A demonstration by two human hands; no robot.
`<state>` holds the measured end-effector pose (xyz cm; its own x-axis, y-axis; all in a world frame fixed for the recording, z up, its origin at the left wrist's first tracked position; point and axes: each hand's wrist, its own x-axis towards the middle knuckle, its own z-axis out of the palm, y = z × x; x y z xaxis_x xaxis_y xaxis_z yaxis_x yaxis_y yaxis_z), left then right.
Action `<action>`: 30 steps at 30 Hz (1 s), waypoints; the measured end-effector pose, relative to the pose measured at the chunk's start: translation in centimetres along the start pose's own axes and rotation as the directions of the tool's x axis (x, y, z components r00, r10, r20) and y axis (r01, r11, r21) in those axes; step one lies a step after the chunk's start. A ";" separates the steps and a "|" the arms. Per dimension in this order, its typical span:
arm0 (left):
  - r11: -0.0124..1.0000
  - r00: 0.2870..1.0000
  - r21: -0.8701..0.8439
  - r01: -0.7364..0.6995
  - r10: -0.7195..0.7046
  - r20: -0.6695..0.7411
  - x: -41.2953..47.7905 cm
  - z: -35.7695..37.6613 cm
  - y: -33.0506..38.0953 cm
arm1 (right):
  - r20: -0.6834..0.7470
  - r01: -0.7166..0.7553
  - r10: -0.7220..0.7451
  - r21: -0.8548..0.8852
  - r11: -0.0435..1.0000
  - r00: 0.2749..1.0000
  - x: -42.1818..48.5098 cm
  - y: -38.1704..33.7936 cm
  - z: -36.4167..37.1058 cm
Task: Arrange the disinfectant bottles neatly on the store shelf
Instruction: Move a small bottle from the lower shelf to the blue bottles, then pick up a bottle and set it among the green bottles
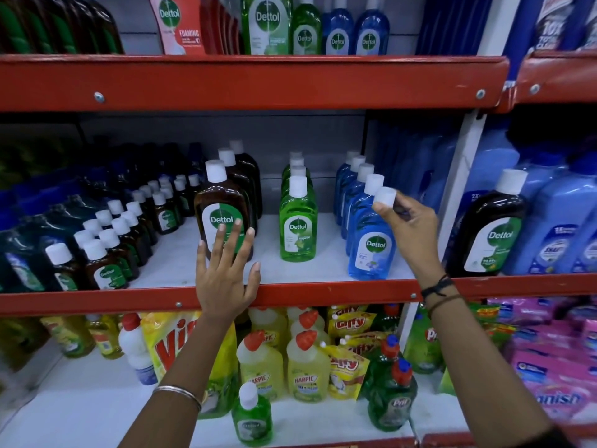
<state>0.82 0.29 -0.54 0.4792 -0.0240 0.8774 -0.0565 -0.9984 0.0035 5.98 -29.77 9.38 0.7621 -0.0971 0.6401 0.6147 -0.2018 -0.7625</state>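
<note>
On the middle shelf (168, 260) stand three rows of Dettol bottles. My left hand (226, 270) is spread flat, fingertips against the label of the front brown bottle (221, 211). My right hand (410, 227) pinches the white cap of the front blue bottle (371, 244), which stands at the shelf's front edge, slightly tilted. A row of green bottles (298, 218) stands between them, untouched. Several small brown bottles (106, 253) fill the shelf's left part.
A red shelf lip (290, 294) runs under my hands. Another big brown Dettol bottle (491, 231) stands in the right bay by blue detergent bottles. Below are yellow Harpic bottles (307, 367), one green bottle (252, 418) and pink packs (549, 367).
</note>
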 end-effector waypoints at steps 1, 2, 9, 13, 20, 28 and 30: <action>1.000 1.000 -0.002 0.003 -0.003 0.003 0.0 0.0 0.0 | -0.001 -0.002 0.002 -0.005 1.000 1.000 -0.1 0.0 0.1; 1.000 1.000 -0.002 0.006 -0.006 0.007 0.0 -0.1 0.0 | 0.000 -0.006 0.006 -0.007 1.000 1.000 -0.2 -0.1 0.2; 1.000 0.999 -0.016 -0.011 0.011 0.037 -0.2 -0.5 -0.8 | -0.125 0.017 -0.018 -0.014 1.000 0.992 -3.3 -1.2 0.2; 1.000 0.999 -0.002 0.018 -0.018 0.034 -0.5 -0.9 -2.6 | -0.100 0.114 -0.117 -0.036 0.993 0.988 -8.6 -2.1 1.8; 0.999 1.000 0.038 -0.015 0.015 -0.021 -1.0 -0.6 -3.5 | 0.352 -0.197 0.179 0.015 0.980 0.919 -20.6 2.0 8.4; 0.999 0.999 0.044 -0.022 0.023 -0.029 -1.1 -0.3 -3.6 | 0.710 -0.310 0.392 -0.251 0.917 0.585 -28.0 8.3 13.5; 0.999 1.000 0.046 -0.020 0.021 -0.021 -1.2 -0.3 -3.7 | 0.695 -0.328 0.392 -0.232 0.916 0.602 -28.3 8.6 14.2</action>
<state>0.21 4.00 -1.46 0.4595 -0.0444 0.8871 -0.0259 -0.9990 -0.0365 -7.44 -14.93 -16.68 0.8413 0.5401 0.0207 0.2652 -0.3792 -0.8865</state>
